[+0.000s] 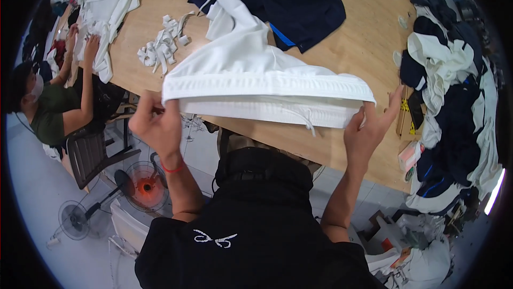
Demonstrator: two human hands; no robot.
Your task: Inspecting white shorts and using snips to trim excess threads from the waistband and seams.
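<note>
- At 9 o'clock, left hand (pixel 160 129), fingers gripping white garment (pixel 238 56) by its waistband (pixel 224 84).
- At 3, right hand (pixel 364 135), fingers gripping its other end.
- At 12, navy clothes (pixel 299 8) on desk (pixel 374 48).

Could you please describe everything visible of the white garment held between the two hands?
The white soft-looking fabric garment has a wide, gathered waistband and a thin white drawstring dangling from its near side. The left hand and right hand hold the waistband's ends, spreading it sideways, open; the creased body extends over the light-brown wooden table.
</note>
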